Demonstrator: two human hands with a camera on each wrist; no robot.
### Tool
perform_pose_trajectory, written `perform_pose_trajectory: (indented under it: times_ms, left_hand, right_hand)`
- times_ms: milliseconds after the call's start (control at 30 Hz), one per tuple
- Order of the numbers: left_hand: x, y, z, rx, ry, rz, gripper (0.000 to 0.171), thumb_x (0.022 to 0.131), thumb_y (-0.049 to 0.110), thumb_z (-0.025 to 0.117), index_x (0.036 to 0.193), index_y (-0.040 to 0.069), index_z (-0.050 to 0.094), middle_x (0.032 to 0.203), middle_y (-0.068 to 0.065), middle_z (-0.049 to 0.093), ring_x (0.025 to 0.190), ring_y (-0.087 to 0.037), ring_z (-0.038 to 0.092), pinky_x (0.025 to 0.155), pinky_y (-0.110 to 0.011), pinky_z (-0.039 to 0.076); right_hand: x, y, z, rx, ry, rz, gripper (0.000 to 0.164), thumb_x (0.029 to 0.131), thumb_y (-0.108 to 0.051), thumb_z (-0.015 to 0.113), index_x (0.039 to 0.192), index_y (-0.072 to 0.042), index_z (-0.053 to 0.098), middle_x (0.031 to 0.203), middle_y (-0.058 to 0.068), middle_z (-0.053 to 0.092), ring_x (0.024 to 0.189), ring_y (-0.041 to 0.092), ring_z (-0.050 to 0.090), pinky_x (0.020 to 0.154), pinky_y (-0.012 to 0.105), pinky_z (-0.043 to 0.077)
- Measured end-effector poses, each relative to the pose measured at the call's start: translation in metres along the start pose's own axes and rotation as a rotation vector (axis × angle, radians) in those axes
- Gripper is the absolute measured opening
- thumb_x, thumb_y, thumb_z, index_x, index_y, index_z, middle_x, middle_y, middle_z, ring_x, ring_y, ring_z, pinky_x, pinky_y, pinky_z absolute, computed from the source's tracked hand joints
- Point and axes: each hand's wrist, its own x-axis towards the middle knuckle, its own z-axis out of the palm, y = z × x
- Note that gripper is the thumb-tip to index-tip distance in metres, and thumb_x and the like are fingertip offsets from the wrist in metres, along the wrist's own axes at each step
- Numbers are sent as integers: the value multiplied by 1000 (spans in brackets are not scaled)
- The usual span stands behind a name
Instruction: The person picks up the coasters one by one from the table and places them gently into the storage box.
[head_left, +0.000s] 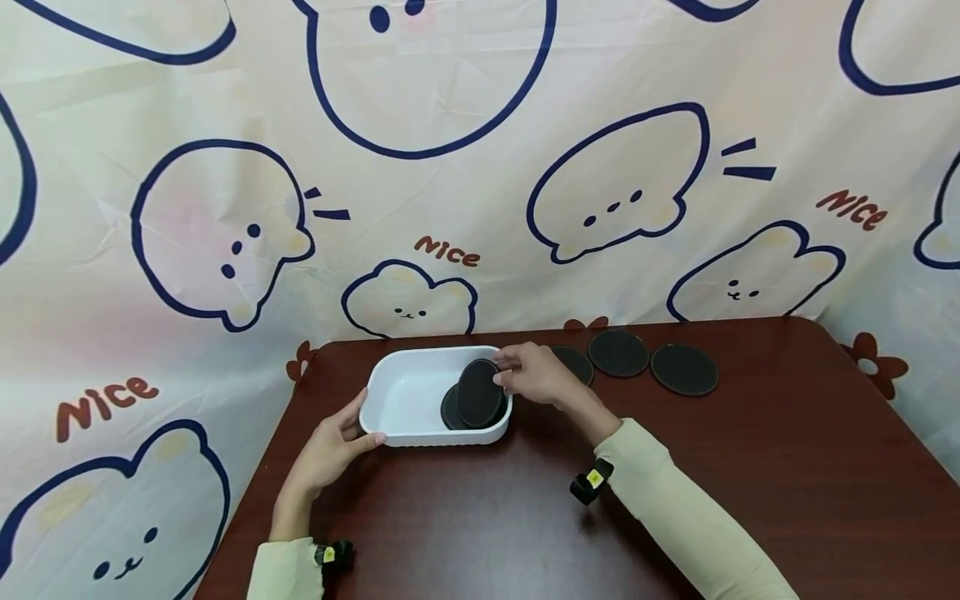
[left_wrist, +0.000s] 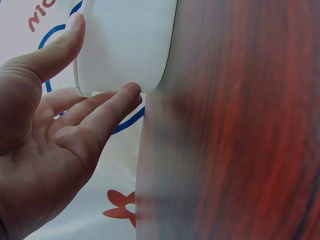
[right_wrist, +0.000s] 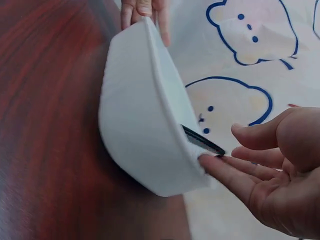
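Note:
A white rectangular dish [head_left: 408,433] with rounded corners sits toward the back of the table. My left hand [head_left: 330,450] holds its left end, thumb at the front rim and fingers along the end wall; the left wrist view shows these fingers [left_wrist: 112,107] against the dish. Inside, at the right end, one round black coaster [head_left: 480,393] leans tilted over another black coaster [head_left: 450,410]. My right hand [head_left: 542,375] is at the dish's right rim, fingers extended beside the upper coaster. In the right wrist view its thumb [right_wrist: 250,135] stands apart from the coaster's edge [right_wrist: 202,140].
To the right of the dish, several more black coasters lie flat near the back edge: one partly hidden behind the right hand [head_left: 576,363], a middle coaster [head_left: 618,353] and a right-hand coaster [head_left: 684,369]. A printed cloth [head_left: 480,200] hangs behind the dark red-brown table [head_left: 480,525].

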Motion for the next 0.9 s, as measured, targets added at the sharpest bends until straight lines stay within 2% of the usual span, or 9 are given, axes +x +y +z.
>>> perform_pose_trajectory:
  times_ms: [67,133,400,533,700,900]
  left_hand:
    - [1,1,0,6,3,5,94,100,19,78,172,9,20,173,-26,30,148,-45,52,105,-42,57]
    - [2,1,0,10,6,9,94,100,18,78,172,9,20,173,-26,29,148,-46,52,106,-44,56]
    - [1,0,-1,25,6,11,94,100,18,78,172,7,19,173,-27,30,147,-45,52,105,-39,58]
    - [1,0,-2,39,15,14,94,100,20,79,172,8,19,173,-27,30,147,-45,52,106,-41,58]
    - [1,2,-3,33,8,8,95,100,21,78,172,8,18,174,-26,28,148,-45,51,106,-40,58]
    - [2,1,0,29,2,6,95,100,22,79,172,8,19,174,-26,29,148,-45,51,105,-39,58]
  right_hand:
    - [-4,-2,-6,-77,25,-33,45,106,-17,69,149,-5,63,143,16,71,124,30,74,102,47,62]
    - [-7,-1,-13,-103,37,-55,46,106,-19,69,150,-8,62,145,14,70,132,30,69,106,49,60]
    - [-17,26,-41,-12,61,-42,51,106,-25,70,154,-13,59,149,13,67,139,33,64,114,52,54]
    - [-20,41,-56,23,82,-46,54,107,-28,69,156,-10,56,152,16,64,141,36,62,116,54,53]
    - [-23,59,-73,4,106,-41,58,109,-31,66,160,-7,50,160,17,57,149,38,55,120,57,47]
    - [-26,83,-84,-60,96,-13,72,110,-38,62,168,-7,34,172,19,40,159,42,40,127,61,36]
